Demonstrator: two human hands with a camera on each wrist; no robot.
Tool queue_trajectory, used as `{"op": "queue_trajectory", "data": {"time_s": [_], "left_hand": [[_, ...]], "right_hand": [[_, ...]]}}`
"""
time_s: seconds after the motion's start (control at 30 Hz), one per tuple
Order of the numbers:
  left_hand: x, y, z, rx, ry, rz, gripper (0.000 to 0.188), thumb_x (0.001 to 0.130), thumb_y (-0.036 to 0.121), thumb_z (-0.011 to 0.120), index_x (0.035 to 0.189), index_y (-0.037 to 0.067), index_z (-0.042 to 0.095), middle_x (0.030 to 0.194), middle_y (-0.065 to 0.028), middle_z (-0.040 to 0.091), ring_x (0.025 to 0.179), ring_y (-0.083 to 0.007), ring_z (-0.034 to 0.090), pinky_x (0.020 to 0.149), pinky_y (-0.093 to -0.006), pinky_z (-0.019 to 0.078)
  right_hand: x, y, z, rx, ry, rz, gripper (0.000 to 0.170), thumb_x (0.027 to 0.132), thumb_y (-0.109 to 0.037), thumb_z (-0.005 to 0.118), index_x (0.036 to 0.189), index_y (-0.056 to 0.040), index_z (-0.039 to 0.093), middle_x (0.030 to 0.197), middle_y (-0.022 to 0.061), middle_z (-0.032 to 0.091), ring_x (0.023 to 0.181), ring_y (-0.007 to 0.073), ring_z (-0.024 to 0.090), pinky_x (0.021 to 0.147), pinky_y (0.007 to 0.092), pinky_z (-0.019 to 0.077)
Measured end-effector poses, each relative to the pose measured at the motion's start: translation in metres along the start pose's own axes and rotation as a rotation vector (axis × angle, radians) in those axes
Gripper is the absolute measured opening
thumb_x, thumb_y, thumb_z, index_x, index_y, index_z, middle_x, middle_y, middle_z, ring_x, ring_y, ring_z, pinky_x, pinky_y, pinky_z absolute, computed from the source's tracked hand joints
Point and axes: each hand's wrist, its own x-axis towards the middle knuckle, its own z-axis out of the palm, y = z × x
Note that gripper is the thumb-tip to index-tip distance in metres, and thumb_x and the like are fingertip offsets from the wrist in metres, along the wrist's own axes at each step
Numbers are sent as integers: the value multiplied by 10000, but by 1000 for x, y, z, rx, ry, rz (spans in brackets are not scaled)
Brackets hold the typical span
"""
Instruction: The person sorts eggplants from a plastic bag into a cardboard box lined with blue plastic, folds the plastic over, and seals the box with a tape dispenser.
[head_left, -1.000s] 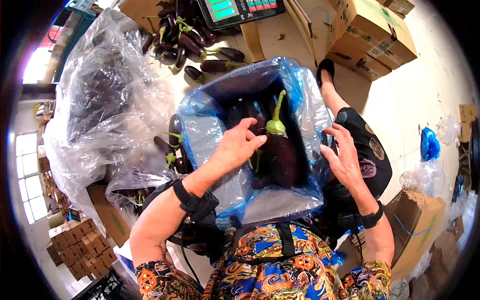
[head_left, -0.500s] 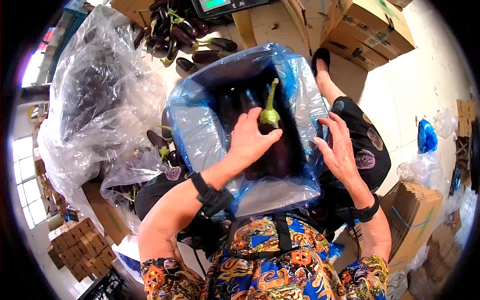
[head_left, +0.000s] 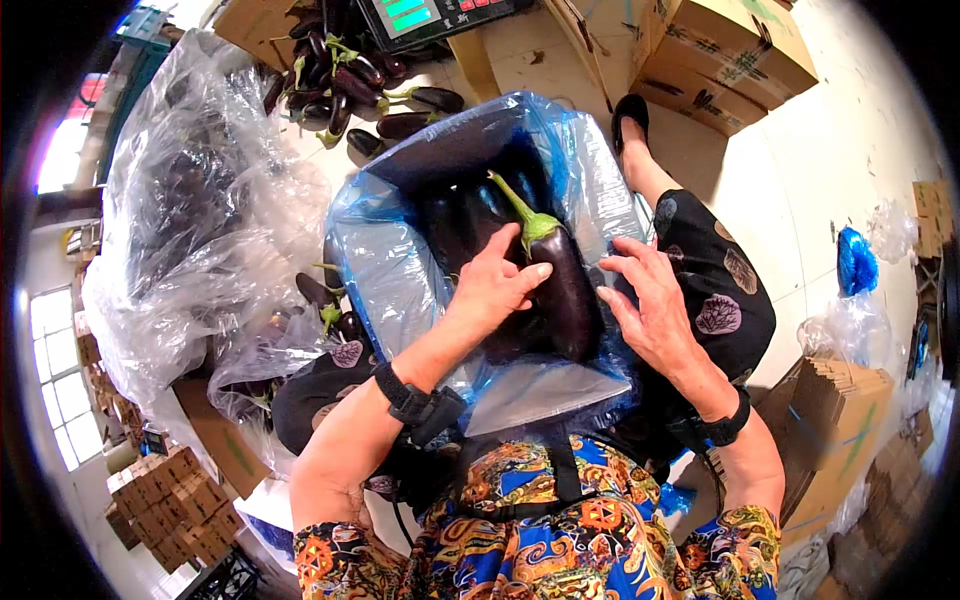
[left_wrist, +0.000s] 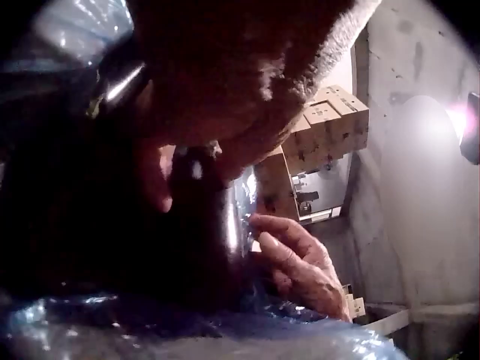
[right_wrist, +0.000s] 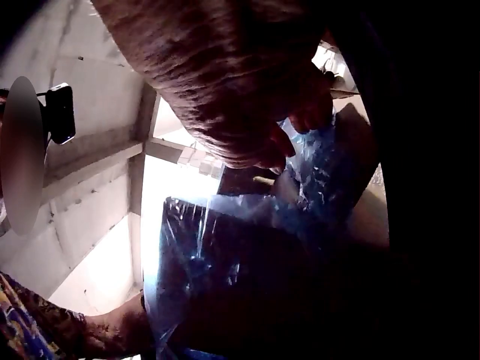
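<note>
A dark purple eggplant [head_left: 568, 300] with a green cap and long stem lies slanted in a container lined with a blue plastic bag [head_left: 388, 280]. My left hand [head_left: 490, 290] grips it near the cap, thumb on its upper side and index finger beside the cap; the other fingers are hidden. More eggplants [head_left: 445, 235] lie dark beneath it. At the bag's right side is my right hand [head_left: 652, 310], thumb and index finger apart, fingertips against the film. In the right wrist view its fingers [right_wrist: 281, 142] touch the blue film [right_wrist: 322, 165].
Loose eggplants [head_left: 345, 85] are piled on the floor ahead, beside a digital scale [head_left: 435, 18]. A large clear plastic bag [head_left: 200, 210] covers dark contents at left. Cartons [head_left: 730, 60] stand front right, flattened cardboard [head_left: 835, 430] at right. The person's legs flank the container.
The eggplant under my left hand has turned, its stem now pointing up and left, and shows more of its body. My right hand has shifted inward over the bag's right side.
</note>
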Motion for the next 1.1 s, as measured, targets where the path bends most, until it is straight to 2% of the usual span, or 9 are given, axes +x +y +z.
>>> {"op": "queue_trajectory", "data": {"time_s": [0.17,0.3,0.53,0.63,0.7,0.87,0.93,1.03,1.1], "left_hand": [[-2,-5,-7,190,-52,40,786,910,308,704,1505,-11,304,784,-79,627,762,-126,627,641,-298,571],[-18,14,-38,581,30,193,607,889,364,719,1351,19,532,891,-113,703,788,-164,665,736,-330,553],[-40,29,-137,644,652,447,624,799,182,758,1358,42,520,1274,-165,539,1175,-279,566,926,-395,511],[-27,-2,-163,579,895,425,755,745,207,762,1365,-52,418,1193,-246,559,1234,-389,475,1098,-446,358],[-17,-19,-168,553,918,350,770,750,177,765,1379,-53,387,1196,-225,568,1191,-362,517,1068,-433,403],[-27,-14,-151,-404,447,122,578,782,96,779,1285,6,509,1105,-116,640,969,-228,650,866,-365,551],[-21,-25,-152,-516,324,75,460,813,69,748,1227,7,559,1070,-104,663,938,-213,661,851,-366,563],[-22,-19,-150,-615,248,16,266,882,17,657,1144,-4,613,1029,-101,703,880,-209,698,815,-359,586],[-27,-10,-145,-599,272,54,276,882,17,656,1152,-11,606,1022,-113,706,873,-211,702,807,-351,587]], "right_hand": [[7,-4,2,-62,33,-16,427,789,-133,759,1173,-25,606,1333,235,510,1213,420,491,1047,476,398],[16,1,2,-118,74,49,505,800,-168,749,1248,-25,565,1388,253,458,1244,440,459,1067,497,370],[38,1,-3,-122,44,-27,482,800,-124,742,1232,-18,555,1373,256,475,1231,453,473,1063,494,379],[54,-5,-2,-122,-6,-104,470,769,-95,758,1200,-41,576,1366,250,488,1225,451,481,1064,491,382],[66,-17,-4,-165,29,-110,477,774,-95,754,1211,-37,572,1380,249,474,1249,442,462,1079,493,361],[97,15,-14,-133,122,69,521,823,-140,709,1287,2,520,1346,264,491,1248,412,477,1065,465,378],[102,41,-8,-33,37,318,446,864,-155,689,1242,39,552,1217,207,612,1101,313,600,964,384,465],[103,57,-7,714,-290,700,358,884,-160,700,1177,28,615,1099,95,680,969,189,636,874,311,491],[102,42,-17,784,-268,691,303,898,-140,694,1149,21,641,1031,50,686,927,125,618,843,272,487]]}}
